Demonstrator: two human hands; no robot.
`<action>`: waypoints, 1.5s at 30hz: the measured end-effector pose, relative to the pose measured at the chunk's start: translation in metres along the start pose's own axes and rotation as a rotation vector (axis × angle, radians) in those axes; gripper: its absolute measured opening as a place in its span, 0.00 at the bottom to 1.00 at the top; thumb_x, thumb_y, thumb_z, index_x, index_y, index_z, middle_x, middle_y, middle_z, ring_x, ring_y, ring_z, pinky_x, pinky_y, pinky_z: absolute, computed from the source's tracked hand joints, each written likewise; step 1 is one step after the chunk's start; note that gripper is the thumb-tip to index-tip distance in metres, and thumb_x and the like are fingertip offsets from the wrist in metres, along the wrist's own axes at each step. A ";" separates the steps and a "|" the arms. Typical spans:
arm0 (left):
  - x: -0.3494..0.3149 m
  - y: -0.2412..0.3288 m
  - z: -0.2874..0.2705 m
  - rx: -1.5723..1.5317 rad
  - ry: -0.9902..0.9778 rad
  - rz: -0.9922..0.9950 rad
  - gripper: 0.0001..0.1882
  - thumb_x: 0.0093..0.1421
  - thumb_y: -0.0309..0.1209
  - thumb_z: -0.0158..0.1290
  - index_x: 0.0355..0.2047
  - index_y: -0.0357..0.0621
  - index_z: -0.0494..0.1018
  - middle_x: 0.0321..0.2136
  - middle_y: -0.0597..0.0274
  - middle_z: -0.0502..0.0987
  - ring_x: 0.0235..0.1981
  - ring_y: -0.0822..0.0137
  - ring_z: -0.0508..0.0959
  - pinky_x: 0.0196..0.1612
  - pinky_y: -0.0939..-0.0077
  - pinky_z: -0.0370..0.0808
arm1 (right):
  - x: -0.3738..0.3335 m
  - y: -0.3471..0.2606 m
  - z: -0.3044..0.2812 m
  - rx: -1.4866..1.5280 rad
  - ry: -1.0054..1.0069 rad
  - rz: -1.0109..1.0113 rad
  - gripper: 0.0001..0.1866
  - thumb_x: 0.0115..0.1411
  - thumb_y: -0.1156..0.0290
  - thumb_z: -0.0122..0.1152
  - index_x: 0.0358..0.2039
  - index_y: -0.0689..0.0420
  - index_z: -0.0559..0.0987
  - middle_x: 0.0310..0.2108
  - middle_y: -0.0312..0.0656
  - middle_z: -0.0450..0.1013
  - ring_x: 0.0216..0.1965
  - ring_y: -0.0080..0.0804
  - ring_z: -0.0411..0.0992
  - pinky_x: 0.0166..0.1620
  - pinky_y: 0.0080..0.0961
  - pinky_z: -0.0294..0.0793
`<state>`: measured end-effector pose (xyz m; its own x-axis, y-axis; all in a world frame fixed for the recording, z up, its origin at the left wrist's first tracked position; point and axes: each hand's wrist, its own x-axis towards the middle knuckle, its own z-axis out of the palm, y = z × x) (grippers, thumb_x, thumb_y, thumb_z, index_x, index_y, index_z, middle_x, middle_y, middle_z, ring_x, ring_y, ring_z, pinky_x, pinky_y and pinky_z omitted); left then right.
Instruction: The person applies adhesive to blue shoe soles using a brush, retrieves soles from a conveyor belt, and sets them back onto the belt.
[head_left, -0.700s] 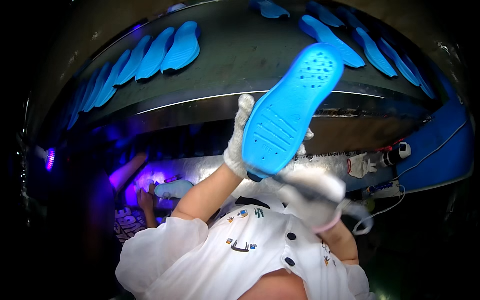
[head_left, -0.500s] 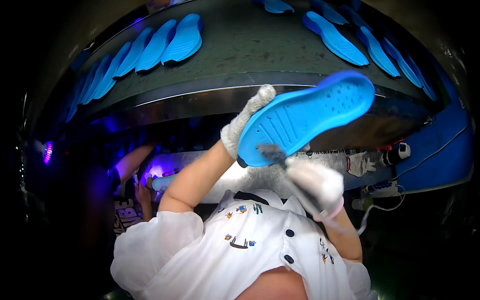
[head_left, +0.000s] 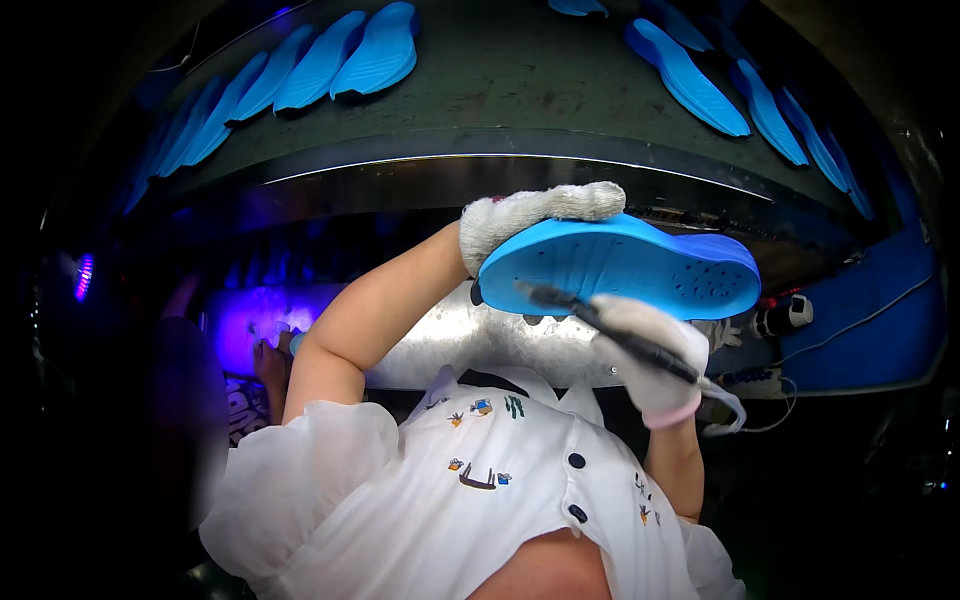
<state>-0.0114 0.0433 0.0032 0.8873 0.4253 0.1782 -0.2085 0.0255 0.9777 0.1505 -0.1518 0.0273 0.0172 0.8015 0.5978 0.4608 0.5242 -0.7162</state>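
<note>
A bright blue shoe sole is held above the metal bench, its holed and ridged face tilted toward me. My left hand, in a white knit glove, is closed around the sole's far edge at the toe end; part of its grip is hidden behind the sole. My right hand, also gloved in white with a pink cuff, grips a black-handled brush fed by a pale tube. Slightly blurred, the dark brush tip overlaps the toe area of the sole; whether it touches the surface I cannot tell.
Several blue soles lie in rows on the dark conveyor belt beyond a metal rail. Below the held sole is a shiny metal bench. Another person's hand works at the left under purple light. A white cable runs at right.
The sole has tilted, so its face appears narrower, and its heel has come lower. My left hand has shifted along the far edge. My right hand with the brush has moved slightly right.
</note>
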 end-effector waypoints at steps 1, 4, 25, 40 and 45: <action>0.000 0.006 0.002 -0.008 -0.047 0.061 0.32 0.66 0.46 0.58 0.65 0.44 0.70 0.65 0.53 0.70 0.65 0.59 0.72 0.68 0.67 0.68 | 0.005 -0.003 0.003 -0.044 -0.037 -0.065 0.15 0.50 0.82 0.74 0.40 0.57 0.86 0.41 0.46 0.83 0.38 0.39 0.83 0.43 0.30 0.83; -0.001 0.027 0.003 -0.262 0.100 -0.437 0.37 0.60 0.45 0.63 0.67 0.44 0.68 0.69 0.53 0.65 0.69 0.57 0.66 0.71 0.66 0.63 | -0.004 -0.019 -0.003 -0.379 -0.405 -0.094 0.10 0.53 0.75 0.72 0.38 0.55 0.86 0.42 0.45 0.83 0.36 0.39 0.83 0.37 0.26 0.82; -0.014 0.054 0.000 -0.232 0.112 -0.253 0.28 0.68 0.45 0.55 0.64 0.44 0.73 0.64 0.55 0.72 0.65 0.59 0.73 0.68 0.66 0.68 | 0.007 -0.028 -0.020 -0.366 -0.231 -0.288 0.11 0.53 0.73 0.67 0.38 0.59 0.85 0.41 0.50 0.83 0.32 0.41 0.82 0.30 0.24 0.79; -0.038 0.042 -0.027 -0.356 0.047 -0.043 0.26 0.74 0.44 0.45 0.65 0.43 0.71 0.67 0.55 0.69 0.68 0.59 0.69 0.70 0.67 0.67 | 0.003 -0.027 -0.036 -0.447 -0.110 -0.233 0.13 0.50 0.75 0.69 0.38 0.60 0.85 0.41 0.52 0.83 0.30 0.42 0.81 0.34 0.27 0.80; -0.029 0.038 -0.042 -0.572 0.105 -0.156 0.40 0.68 0.59 0.48 0.69 0.42 0.64 0.64 0.46 0.70 0.59 0.54 0.78 0.56 0.62 0.81 | 0.000 -0.030 -0.033 -0.261 -0.068 -0.207 0.16 0.45 0.79 0.76 0.37 0.61 0.85 0.39 0.50 0.84 0.33 0.40 0.82 0.36 0.28 0.80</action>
<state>-0.0626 0.0701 0.0308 0.8862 0.4634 -0.0026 -0.2934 0.5653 0.7710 0.1655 -0.1767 0.0606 -0.1555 0.7075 0.6894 0.6599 0.5937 -0.4605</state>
